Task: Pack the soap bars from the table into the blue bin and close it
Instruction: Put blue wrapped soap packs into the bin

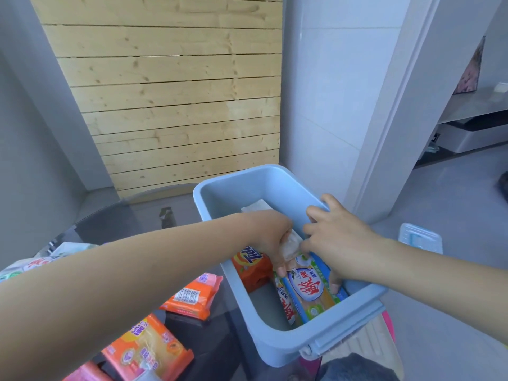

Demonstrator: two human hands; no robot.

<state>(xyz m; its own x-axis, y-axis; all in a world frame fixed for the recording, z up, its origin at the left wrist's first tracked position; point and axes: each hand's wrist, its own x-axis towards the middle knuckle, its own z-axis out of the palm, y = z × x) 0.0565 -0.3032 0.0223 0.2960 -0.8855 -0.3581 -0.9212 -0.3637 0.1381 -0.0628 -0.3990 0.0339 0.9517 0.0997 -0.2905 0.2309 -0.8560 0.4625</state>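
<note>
Both your hands are down in the blue bin. Your left hand curls round the top end of a yellow soap pack; your right hand has its fingers spread loosely over the pack's far edge, thumb low by the wall. Slide this pack flat against the right wall, beside the orange soap bar, so space stays open for the 2 orange packs on the table. The lid, I judge, lies off to the right.
</note>
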